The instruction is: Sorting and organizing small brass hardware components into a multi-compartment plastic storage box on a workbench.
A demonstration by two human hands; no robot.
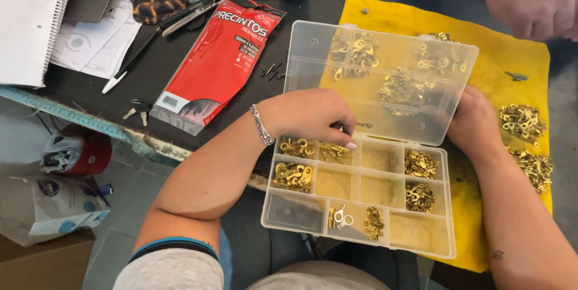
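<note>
Sitting between both hands, left hand (313, 115) and right hand (475, 124): the compartment box (361, 206).

One clear plastic compartment box (361, 197) with one open lid (379, 79). One yellow cloth (512, 55). One red packet (220, 61). One spiral notebook (30, 19). Two loose heaps of brass terminals (522, 121) on the cloth. Three hands: the person's two (313, 115) (472, 124), another person's one (530, 1).

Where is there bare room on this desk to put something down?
Bare dark desk shows between the red packet and the open compartment box. The yellow cloth is bare near its top left corner. Its right side is crowded with terminal piles.
</note>
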